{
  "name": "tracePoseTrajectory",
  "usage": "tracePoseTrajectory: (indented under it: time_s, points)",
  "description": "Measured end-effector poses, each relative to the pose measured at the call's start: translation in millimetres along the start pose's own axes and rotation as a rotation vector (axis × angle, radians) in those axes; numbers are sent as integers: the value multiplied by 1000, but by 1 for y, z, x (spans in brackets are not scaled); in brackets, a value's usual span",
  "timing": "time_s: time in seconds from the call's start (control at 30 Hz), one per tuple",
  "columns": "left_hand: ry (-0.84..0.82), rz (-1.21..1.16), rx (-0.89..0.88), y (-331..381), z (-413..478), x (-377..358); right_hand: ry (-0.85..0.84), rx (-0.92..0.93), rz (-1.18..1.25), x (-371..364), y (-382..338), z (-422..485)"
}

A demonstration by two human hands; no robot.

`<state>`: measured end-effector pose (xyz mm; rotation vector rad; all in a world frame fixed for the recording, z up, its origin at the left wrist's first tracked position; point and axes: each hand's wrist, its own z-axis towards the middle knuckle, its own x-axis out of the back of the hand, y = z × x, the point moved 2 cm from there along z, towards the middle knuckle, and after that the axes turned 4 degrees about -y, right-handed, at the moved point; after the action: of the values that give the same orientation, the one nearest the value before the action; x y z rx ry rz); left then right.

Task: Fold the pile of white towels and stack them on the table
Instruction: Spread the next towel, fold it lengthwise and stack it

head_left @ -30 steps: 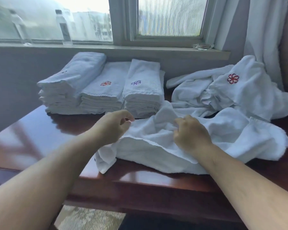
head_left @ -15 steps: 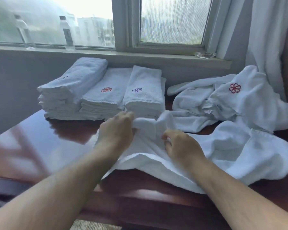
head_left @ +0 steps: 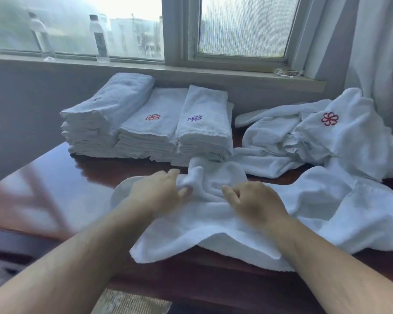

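A crumpled white towel point(head_left: 322, 214) lies spread across the dark wooden table point(head_left: 55, 184) in front of me. My left hand point(head_left: 159, 193) pinches a bunched fold of this towel near its far edge. My right hand point(head_left: 252, 200) rests on the same towel just to the right, its fingers curled into the cloth. Three stacks of folded white towels point(head_left: 150, 130) stand at the back left. A heap of unfolded white towels point(head_left: 327, 134) with a red flower logo lies at the back right.
The table's left part is bare and glossy. Behind the stacks runs a window sill point(head_left: 236, 71) with two clear bottles point(head_left: 99, 37) and a small glass object point(head_left: 287, 71). A white curtain point(head_left: 372, 53) hangs at the right. The table's front edge is close to me.
Both hands have slid forward along the towel toward the stacks, and the left hand has gathered up a fold of cloth. The view has tilted up slightly.
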<state>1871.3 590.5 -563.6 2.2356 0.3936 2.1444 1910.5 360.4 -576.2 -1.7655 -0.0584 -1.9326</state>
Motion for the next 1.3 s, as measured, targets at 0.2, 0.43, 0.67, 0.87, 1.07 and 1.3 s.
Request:
tracePoseTrajectory:
  time_s: [0.2,0.43,0.67,0.87,1.07,1.3]
  points:
    - [-190,-113,-168,0,-5,16,-198,13,-71,-1,-6,5]
    - [331,-19,-190,4,-4,8,-125,54,-71,-8,-15,5]
    - [115,251,132,5,-7,-6,-120,-77,-280,-19,-13,9]
    - [-166,8,210,-11,2,-21,-277,-93,-313,-26,-12,5]
    - [-63,154,371,-27,16,2,-122,-170,-476,-11,-21,1]
    - [-21,-60,-101,-24,22,-16,-219,81,-183,-33,-28,12]
